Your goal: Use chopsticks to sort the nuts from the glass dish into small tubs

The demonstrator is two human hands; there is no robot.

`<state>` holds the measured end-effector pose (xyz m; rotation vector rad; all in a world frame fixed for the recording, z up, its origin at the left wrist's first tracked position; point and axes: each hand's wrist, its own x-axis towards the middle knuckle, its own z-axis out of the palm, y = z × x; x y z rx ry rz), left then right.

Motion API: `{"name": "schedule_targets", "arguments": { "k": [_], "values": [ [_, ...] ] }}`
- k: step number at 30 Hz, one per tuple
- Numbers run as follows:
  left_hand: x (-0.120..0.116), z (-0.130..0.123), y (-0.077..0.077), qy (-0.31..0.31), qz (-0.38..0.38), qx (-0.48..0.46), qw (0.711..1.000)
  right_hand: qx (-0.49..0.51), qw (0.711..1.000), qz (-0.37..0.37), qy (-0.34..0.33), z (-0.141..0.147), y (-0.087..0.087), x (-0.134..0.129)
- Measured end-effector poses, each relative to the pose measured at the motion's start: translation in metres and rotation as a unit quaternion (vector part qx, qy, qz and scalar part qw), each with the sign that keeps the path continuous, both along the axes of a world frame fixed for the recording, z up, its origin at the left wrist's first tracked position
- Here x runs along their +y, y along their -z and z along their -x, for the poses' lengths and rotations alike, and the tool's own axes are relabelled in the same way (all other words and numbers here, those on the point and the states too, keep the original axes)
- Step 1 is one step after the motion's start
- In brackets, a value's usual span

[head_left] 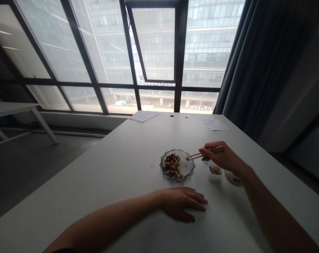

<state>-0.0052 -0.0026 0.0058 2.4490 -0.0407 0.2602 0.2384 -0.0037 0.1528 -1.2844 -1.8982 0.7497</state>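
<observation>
My right hand (219,154) is closed around a pair of wooden chopsticks (203,153). Their tips are over the right part of a scalloped glass plate (187,170), with a small piece at the tips. Brown nut-like pieces (172,165) lie heaped on the plate's left side. Below my right hand is a small white cup (216,175) with light brown pieces in it. A round container (233,178) beside it is partly hidden by my right wrist. My left hand (184,203) lies flat on the table in front of the plate, fingers spread, holding nothing.
The white table (127,165) reaches toward the windows. Papers (144,116) lie at its far left and more papers (216,123) at its far right. Two small dark spots sit near the far edge. Another table (13,108) stands at left, and a dark curtain (254,80) hangs at right.
</observation>
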Motion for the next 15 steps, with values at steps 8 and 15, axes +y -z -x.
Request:
{"name": "schedule_targets", "arguments": {
  "k": [8, 15],
  "values": [
    [-0.003, -0.005, -0.002, -0.003, 0.002, -0.002, 1.000, -0.086, 0.946, -0.150, 0.274, -0.070, -0.041, -0.020],
    [0.000, -0.004, 0.001, 0.003, 0.000, 0.003, 1.000, -0.135, 0.926, -0.100, 0.339, -0.089, -0.028, -0.001]
  ]
}}
